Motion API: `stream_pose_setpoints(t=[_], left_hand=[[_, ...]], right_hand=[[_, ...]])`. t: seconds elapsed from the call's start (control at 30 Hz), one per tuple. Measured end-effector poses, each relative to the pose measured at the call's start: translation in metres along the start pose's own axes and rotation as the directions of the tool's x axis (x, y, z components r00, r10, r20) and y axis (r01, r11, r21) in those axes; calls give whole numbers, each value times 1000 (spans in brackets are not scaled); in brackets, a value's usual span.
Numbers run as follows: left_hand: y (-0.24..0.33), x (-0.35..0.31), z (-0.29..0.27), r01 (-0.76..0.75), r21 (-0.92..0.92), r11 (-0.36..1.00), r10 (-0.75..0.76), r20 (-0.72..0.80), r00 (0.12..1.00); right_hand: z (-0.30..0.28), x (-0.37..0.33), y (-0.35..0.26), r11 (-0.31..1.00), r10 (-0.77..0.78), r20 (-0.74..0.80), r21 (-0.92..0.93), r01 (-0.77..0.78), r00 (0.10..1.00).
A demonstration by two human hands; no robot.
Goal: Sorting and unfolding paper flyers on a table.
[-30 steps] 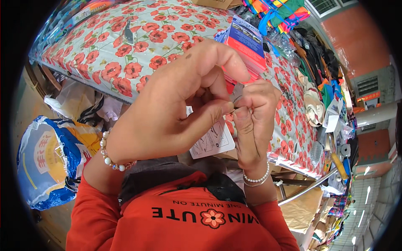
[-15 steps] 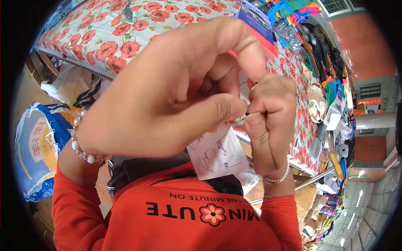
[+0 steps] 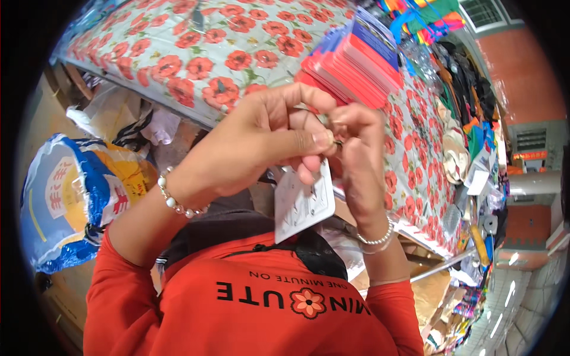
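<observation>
In front of my chest, my left hand [image 3: 270,133] is closed, with its thumb and index finger pinched close to my right hand. A white card [image 3: 303,202] with rounded corners and small printed drawings hangs below it, its upper edge behind the left fingertips. My right hand [image 3: 361,157] is bent in a pinch and slightly blurred; its fingertips meet the left ones. Between them shows a small dark bit [image 3: 338,143], too small to name. A stack of red and blue cards [image 3: 356,62] stands on the table beyond my hands.
A table with a poppy-patterned cloth [image 3: 237,59] runs across the far side and down the right. At the left stands a blue, white and yellow woven sack [image 3: 59,207]. Clothes and bags [image 3: 463,118] are heaped along the right, near a metal bar [image 3: 442,267].
Both hands have moved lower and farther from the camera, still fingertip to fingertip. The card has turned more edge-on, and the stack on the table has come into fuller view.
</observation>
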State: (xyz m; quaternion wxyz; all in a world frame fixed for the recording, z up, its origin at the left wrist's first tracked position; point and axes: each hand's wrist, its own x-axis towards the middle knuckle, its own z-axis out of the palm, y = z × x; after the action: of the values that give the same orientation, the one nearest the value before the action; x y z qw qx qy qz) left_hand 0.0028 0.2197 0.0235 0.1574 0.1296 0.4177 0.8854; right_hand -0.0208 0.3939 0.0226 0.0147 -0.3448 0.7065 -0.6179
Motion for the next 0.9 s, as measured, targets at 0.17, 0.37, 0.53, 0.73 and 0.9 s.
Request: stream_pose_setpoints(t=[0.17, 0.37, 0.53, 0.73, 0.9], left_hand=[[51, -59, -20, -144, 153, 978, 172, -188, 967], [153, -216, -19, 80, 868, 490, 756, -468, 458], [168, -335, -63, 495, 724, 481, 707, -654, 269], [128, -382, -147, 778, 316, 543, 446, -894, 52], [123, -358, -178, 905, 305, 297, 440, -885, 153]], right_hand=[[0, 16, -18, 983, -170, -9, 71, 170, 985], [-15, 32, -34, 973, -214, 4, 91, 213, 977], [-9, 48, -24, 980, -153, 76, 140, 142, 985], [3, 63, -18, 985, -150, 227, 113, 127, 962], [-24, 54, -27, 985, -151, 201, -55, 164, 968]])
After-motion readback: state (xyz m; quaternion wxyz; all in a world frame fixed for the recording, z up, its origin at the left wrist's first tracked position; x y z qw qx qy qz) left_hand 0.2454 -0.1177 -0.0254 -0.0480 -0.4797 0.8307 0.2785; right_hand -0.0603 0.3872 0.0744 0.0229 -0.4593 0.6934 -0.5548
